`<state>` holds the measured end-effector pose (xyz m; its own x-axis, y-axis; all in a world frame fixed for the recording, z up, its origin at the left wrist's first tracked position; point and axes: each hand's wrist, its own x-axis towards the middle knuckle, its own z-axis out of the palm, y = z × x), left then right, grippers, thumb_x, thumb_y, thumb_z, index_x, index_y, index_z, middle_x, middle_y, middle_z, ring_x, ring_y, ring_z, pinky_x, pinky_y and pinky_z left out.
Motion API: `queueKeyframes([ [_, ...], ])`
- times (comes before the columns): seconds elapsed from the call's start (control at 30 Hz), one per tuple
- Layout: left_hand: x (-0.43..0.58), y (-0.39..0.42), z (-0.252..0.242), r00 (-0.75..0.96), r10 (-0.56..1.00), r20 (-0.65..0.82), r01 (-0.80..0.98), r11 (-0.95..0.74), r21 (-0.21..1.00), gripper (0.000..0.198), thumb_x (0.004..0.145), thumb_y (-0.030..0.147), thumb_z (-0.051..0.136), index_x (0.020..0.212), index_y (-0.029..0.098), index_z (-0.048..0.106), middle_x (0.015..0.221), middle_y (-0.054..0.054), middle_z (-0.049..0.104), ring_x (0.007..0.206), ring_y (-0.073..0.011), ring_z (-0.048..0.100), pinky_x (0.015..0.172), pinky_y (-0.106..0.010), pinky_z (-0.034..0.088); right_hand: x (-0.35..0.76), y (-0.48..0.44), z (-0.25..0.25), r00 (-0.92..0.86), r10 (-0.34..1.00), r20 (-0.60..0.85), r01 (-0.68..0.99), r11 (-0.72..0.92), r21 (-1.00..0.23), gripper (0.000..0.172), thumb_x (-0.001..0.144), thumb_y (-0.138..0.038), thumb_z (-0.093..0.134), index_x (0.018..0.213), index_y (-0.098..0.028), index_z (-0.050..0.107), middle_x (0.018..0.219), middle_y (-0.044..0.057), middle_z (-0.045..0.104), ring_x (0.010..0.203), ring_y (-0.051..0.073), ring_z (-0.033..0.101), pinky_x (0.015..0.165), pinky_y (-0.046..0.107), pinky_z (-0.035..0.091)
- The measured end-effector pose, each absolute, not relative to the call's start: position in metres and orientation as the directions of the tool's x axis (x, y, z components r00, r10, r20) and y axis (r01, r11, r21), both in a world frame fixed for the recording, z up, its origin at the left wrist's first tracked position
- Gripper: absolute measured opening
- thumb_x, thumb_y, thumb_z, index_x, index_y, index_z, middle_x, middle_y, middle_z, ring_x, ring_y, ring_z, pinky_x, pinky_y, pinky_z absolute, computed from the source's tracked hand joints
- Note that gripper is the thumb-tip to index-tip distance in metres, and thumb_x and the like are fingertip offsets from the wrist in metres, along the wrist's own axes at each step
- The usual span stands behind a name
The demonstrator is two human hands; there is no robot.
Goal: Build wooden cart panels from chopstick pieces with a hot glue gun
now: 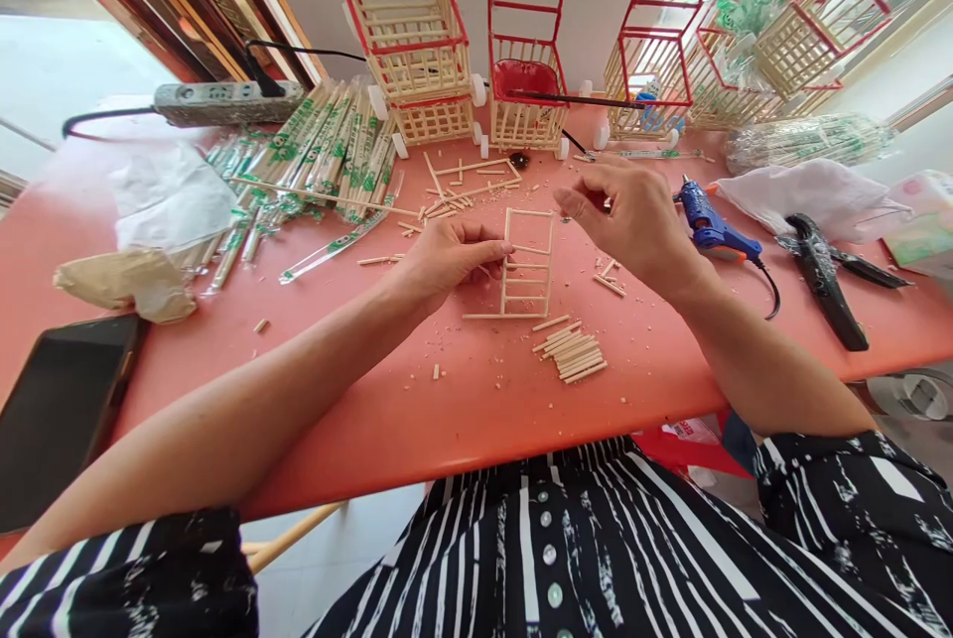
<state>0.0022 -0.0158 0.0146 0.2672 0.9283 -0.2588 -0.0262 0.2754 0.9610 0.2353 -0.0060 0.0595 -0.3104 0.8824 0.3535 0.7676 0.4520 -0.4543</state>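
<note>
My left hand (458,256) pinches the left side of a small ladder-like frame (527,297) made of thin wooden sticks. The frame has several rungs, and a longer stick runs along its near end. To the right of its far end my right hand (625,211) is raised, thumb and fingers drawn together; whatever they may hold is hidden. A small pile of short cut sticks (573,352) lies just in front of the frame. Beyond it are loose sticks and a few joined pieces (476,184).
Wrapped chopsticks (328,147) and a power strip (223,102) lie at left. A phone (64,410) sits nearer. Small stick-built carts (525,92) stand at the back, a brush (573,100) across one. At right are a blue glue gun (711,221) and black-handled cutters (826,286).
</note>
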Motion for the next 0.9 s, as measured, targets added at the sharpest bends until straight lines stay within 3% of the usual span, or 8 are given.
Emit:
queueKeyframes([
  [0.13, 0.002, -0.015, 0.020, 0.229, 0.937, -0.265, -0.043, 0.282, 0.958, 0.017, 0.071, 0.022, 0.091, 0.068, 0.014, 0.076, 0.065, -0.005, 0.073, 0.052, -0.0101, 0.060, 0.050, -0.022, 0.048, 0.245, 0.007, 0.053, -0.333, 0.942, 0.051, 0.701, 0.283, -0.654, 0.045, 0.099, -0.053, 0.074, 0.069, -0.020, 0.071, 0.068, 0.004, 0.067, 0.068, 0.016, 0.058, 0.065, 0.032, 0.042],
  [0.23, 0.001, -0.014, 0.022, 0.212, 0.943, -0.258, -0.060, 0.276, 0.959, 0.016, 0.071, 0.021, 0.090, 0.068, 0.014, 0.076, 0.066, -0.005, 0.074, 0.052, -0.0103, 0.061, 0.048, -0.021, 0.047, 0.240, 0.008, 0.046, -0.451, 0.884, -0.124, 0.577, 0.182, -0.797, 0.037, 0.090, -0.052, 0.082, 0.074, -0.019, 0.076, 0.073, 0.005, 0.076, 0.068, 0.016, 0.065, 0.061, 0.029, 0.046],
  [0.5, -0.005, -0.010, 0.020, 0.268, 0.934, -0.238, -0.016, 0.251, 0.968, 0.020, 0.072, 0.026, 0.092, 0.069, 0.014, 0.077, 0.061, -0.004, 0.070, 0.052, -0.0112, 0.061, 0.048, -0.022, 0.046, 0.229, 0.007, 0.038, -0.446, 0.879, -0.167, 0.445, 0.056, -0.894, 0.032, 0.082, -0.037, 0.091, 0.066, -0.019, 0.069, 0.067, 0.002, 0.073, 0.062, 0.013, 0.064, 0.058, 0.025, 0.045],
  [0.73, -0.006, -0.012, 0.024, 0.317, 0.922, -0.221, -0.038, 0.245, 0.969, 0.022, 0.073, 0.028, 0.093, 0.075, 0.013, 0.078, 0.064, -0.003, 0.071, 0.053, -0.0100, 0.062, 0.047, -0.020, 0.047, 0.233, 0.009, 0.045, -0.436, 0.862, -0.258, 0.500, -0.007, -0.866, 0.026, 0.091, -0.025, 0.084, 0.073, -0.016, 0.067, 0.068, 0.000, 0.070, 0.051, 0.007, 0.052, 0.044, 0.019, 0.036],
  [0.9, -0.003, -0.014, 0.026, 0.268, 0.930, -0.251, 0.014, 0.257, 0.966, 0.020, 0.077, 0.025, 0.090, 0.074, 0.013, 0.075, 0.060, -0.001, 0.069, 0.049, -0.0089, 0.060, 0.044, -0.018, 0.045, 0.231, 0.008, 0.046, -0.422, 0.862, -0.281, 0.506, -0.033, -0.862, 0.023, 0.094, -0.018, 0.080, 0.076, -0.015, 0.066, 0.065, -0.002, 0.066, 0.049, 0.007, 0.052, 0.043, 0.019, 0.037],
])
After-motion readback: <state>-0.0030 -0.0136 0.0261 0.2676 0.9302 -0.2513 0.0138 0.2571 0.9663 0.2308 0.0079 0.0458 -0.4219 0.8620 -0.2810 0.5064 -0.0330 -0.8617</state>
